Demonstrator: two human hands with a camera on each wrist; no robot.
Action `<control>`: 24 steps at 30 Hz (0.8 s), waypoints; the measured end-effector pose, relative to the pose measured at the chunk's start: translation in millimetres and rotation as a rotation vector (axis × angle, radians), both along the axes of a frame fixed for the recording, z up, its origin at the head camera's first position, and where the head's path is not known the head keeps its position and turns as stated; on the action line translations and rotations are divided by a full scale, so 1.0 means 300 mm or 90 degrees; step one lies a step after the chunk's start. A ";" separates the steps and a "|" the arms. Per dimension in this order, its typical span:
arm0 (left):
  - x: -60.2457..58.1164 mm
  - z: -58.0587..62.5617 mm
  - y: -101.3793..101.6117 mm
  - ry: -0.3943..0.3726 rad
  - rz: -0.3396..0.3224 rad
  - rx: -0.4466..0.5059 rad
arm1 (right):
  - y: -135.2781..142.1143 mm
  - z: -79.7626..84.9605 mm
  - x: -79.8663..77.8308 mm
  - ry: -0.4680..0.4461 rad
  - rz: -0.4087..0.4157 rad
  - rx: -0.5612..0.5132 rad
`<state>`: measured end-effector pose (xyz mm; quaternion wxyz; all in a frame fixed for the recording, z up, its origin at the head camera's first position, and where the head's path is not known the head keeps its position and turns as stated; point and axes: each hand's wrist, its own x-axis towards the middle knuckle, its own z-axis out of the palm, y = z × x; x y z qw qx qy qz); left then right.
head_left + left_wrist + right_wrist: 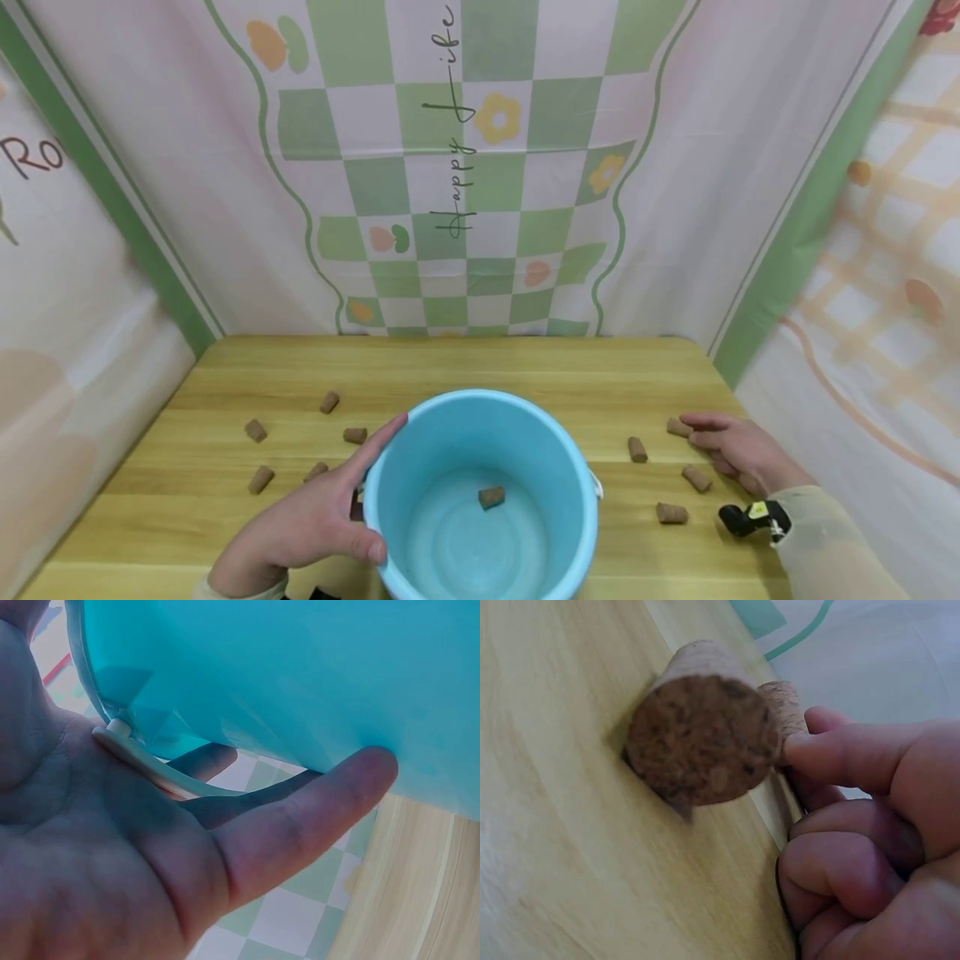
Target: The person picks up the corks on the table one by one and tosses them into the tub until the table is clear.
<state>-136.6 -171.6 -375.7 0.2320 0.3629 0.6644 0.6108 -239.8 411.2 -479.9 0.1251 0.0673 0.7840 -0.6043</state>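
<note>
A light blue bucket [480, 400] stands at the near middle of the wooden table, one cork [491, 497] inside on its floor. My left hand [315, 525] holds the bucket's left side, thumb and index finger spread along the rim; in the left wrist view its other fingers [300, 832] lie against the outer wall beside the handle [172, 776]. At the table's right, my right hand [742, 450] pinches a cork [781, 705] between thumb and index finger, the other fingers curled in. A second cork [705, 739] looms closer to the right wrist camera.
More corks lie right of the bucket, among them one cork [637, 450] and another [672, 513]. Several others, such as a cork [256, 430], are scattered to the left. Printed curtains [660, 275] hang behind and beside the table [450, 358].
</note>
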 end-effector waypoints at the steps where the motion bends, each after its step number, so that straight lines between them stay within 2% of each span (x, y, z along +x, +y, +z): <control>1: 0.000 0.000 0.000 0.001 0.000 0.001 | 0.001 0.000 0.000 0.000 0.000 -0.005; 24: 0.001 0.001 0.001 -0.014 -0.010 0.015 | 0.010 -0.004 -0.003 -0.013 -0.008 -0.055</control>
